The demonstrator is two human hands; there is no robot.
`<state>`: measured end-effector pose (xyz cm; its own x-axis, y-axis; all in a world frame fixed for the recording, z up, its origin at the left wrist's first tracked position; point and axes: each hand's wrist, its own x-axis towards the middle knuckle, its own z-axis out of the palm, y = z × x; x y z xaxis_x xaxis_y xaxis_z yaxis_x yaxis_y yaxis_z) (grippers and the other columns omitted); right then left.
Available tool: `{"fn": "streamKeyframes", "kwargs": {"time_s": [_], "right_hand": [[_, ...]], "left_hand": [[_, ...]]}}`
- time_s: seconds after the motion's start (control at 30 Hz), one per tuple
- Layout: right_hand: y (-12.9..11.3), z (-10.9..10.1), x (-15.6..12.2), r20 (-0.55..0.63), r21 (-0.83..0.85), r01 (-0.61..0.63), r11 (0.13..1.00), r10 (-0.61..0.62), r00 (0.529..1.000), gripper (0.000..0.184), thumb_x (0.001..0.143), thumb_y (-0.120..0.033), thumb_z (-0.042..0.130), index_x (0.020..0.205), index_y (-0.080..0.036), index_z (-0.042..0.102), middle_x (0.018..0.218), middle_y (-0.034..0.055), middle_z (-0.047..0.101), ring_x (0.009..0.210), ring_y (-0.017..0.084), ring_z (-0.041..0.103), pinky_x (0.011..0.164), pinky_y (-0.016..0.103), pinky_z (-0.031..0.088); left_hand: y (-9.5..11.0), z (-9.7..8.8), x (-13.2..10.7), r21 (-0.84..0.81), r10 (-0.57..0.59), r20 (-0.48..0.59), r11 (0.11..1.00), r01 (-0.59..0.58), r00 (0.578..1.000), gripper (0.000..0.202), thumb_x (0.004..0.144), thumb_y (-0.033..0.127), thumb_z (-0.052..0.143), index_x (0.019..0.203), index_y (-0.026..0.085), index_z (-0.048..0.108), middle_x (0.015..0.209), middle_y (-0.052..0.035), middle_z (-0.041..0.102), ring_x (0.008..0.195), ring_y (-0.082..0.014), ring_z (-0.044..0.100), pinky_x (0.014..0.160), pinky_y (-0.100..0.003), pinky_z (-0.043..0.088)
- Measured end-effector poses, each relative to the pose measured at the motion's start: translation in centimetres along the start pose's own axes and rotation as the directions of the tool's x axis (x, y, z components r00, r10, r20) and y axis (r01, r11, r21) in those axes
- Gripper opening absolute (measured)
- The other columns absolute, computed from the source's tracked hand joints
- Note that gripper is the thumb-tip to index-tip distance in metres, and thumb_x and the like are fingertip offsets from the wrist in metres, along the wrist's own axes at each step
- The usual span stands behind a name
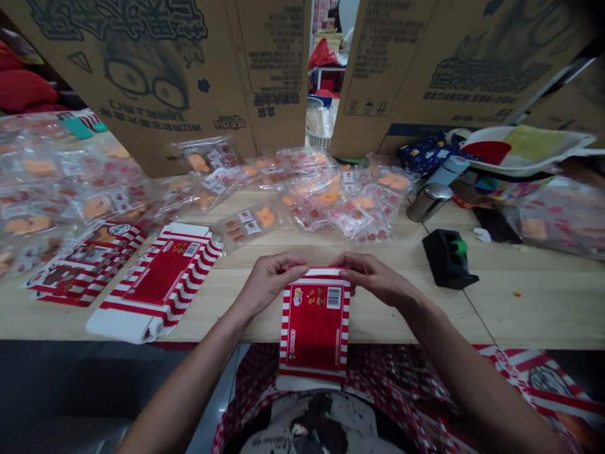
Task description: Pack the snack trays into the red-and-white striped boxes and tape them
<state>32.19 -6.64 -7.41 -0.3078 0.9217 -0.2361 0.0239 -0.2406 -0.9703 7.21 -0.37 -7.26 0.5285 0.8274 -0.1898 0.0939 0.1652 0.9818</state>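
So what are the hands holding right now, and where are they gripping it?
Both hands, left and right, hold a red-and-white striped cardboard carton by its top edge, one at each upper corner.

Glossy printed cardboard box (314, 325)

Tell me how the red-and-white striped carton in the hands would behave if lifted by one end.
The carton looks like thin folded card, so probably light and slightly bendy. Its far end is pinched by the left hand and right hand; it overhangs the table without drooping, suggesting fair stiffness.

Single head view, looking forward and down, close over wooden table (520, 315)
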Motion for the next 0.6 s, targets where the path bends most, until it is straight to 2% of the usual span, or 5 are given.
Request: {"fn": "streamKeyframes", "kwargs": {"time_s": [0.07, 0.17, 0.37, 0.47, 0.6], "right_hand": [[-1.1, -0.2, -0.1, 0.026, -0.086, -0.029, 0.996, 0.032, 0.999, 0.034, 0.087, -0.047, 0.067, 0.097, -0.014, 0.066, 0.078, 0.0018, 0.064, 0.067, 0.013, 0.057, 0.061, 0.025, 0.045], [-1.6, 0.0, -0.1, 0.028, -0.192, -0.007, 0.981, 0.013, 1.0, 0.023, 0.083, -0.037, 0.068, 0.09, -0.015, 0.067, 0.075, 0.0012, 0.064, 0.066, 0.013, 0.056, 0.06, 0.024, 0.044], [-0.4, 1.3, -0.4, -0.156, -0.402, 0.03, 0.915, -0.101, 0.982, 0.015, 0.08, -0.021, 0.059, 0.08, -0.019, 0.074, 0.068, 0.0005, 0.068, 0.061, 0.015, 0.058, 0.056, 0.025, 0.042], [-0.3, 1.7, -1.4, -0.071, -0.502, 0.152, 0.852, -0.215, 0.974, 0.022, 0.088, -0.023, 0.058, 0.096, -0.023, 0.078, 0.085, 0.0034, 0.075, 0.073, 0.018, 0.064, 0.065, 0.028, 0.047], [0.8, 2.5, -2.4, 0.039, -0.577, 0.287, 0.765, -0.325, 0.945, 0.033, 0.089, -0.018, 0.056, 0.119, -0.024, 0.07, 0.104, 0.0075, 0.071, 0.085, 0.02, 0.065, 0.074, 0.031, 0.05]], "left_hand": [[0.8, -0.1, -0.1, 0.039, 0.006, 0.023, 0.999, -0.006, 1.0, 0.031, 0.082, 0.043, 0.076, 0.092, 0.014, 0.078, 0.083, -0.0038, 0.077, 0.071, -0.0136, 0.066, 0.065, -0.021, 0.048], [1.0, -0.6, -0.2, 0.063, 0.0, 0.092, 0.998, -0.006, 0.996, 0.029, 0.082, 0.041, 0.076, 0.099, 0.017, 0.08, 0.091, -0.0047, 0.079, 0.077, -0.0156, 0.069, 0.071, -0.023, 0.051], [-0.9, -1.4, -0.9, 0.178, 0.066, 0.15, 0.98, -0.093, 0.986, 0.034, 0.089, 0.043, 0.068, 0.109, 0.019, 0.079, 0.101, -0.008, 0.08, 0.087, -0.0216, 0.073, 0.078, -0.027, 0.055], [-1.7, -2.2, -1.6, 0.268, 0.148, 0.16, 0.945, -0.188, 0.976, 0.035, 0.093, 0.044, 0.061, 0.111, 0.02, 0.079, 0.104, -0.0083, 0.079, 0.093, -0.0227, 0.073, 0.082, -0.029, 0.055], [-2.5, -3.4, -2.4, 0.291, 0.244, 0.214, 0.908, -0.3, 0.946, 0.029, 0.093, 0.041, 0.063, 0.109, 0.023, 0.079, 0.113, -0.0094, 0.077, 0.104, -0.0231, 0.072, 0.092, -0.031, 0.054]]}}
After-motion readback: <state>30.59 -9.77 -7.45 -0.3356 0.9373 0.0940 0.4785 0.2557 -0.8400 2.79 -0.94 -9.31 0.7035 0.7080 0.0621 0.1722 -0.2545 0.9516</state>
